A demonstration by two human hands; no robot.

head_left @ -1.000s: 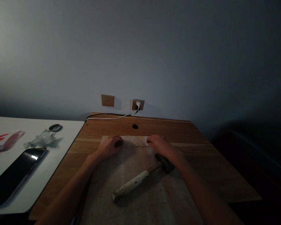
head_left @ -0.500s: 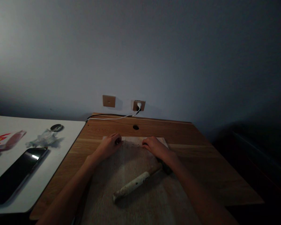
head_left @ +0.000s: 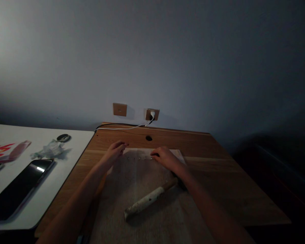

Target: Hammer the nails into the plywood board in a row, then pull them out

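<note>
At the near side, a wooden board (head_left: 127, 186) lies flat on a wood-grain desk (head_left: 226, 186). Along the board's near left edge, something dark is mostly hidden by the left forearm, with a small pale end (head_left: 80, 239) showing. A hammer (head_left: 144, 202) rests on the board, its worn, pale-coated handle pointing near and left; its head, far and right, is largely covered by the right forearm.

Towards the board's far edge, small nails (head_left: 145, 158) stand in a row running left to right. The right hand (head_left: 165, 158) is at the right end of this row, thumb and forefinger bent close to the last nail; whether they pinch it cannot be told. The left hand (head_left: 114, 153) is over the board's far left corner, fingers partly stretched and drawn together; whether anything is between the tips is too dark to tell.

To the left, a white table (head_left: 73, 145) bears a smartphone (head_left: 20, 189), a red-and-white packet (head_left: 8, 151), crumpled clear plastic (head_left: 52, 149) and, farther back, a dark round object (head_left: 63, 138).

Beyond the desk's round hole (head_left: 148, 138), cables (head_left: 124, 128) run to a white plug (head_left: 153, 114) in the right-hand wall socket (head_left: 148, 113); another wall plate (head_left: 120, 109) is to its left.
</note>
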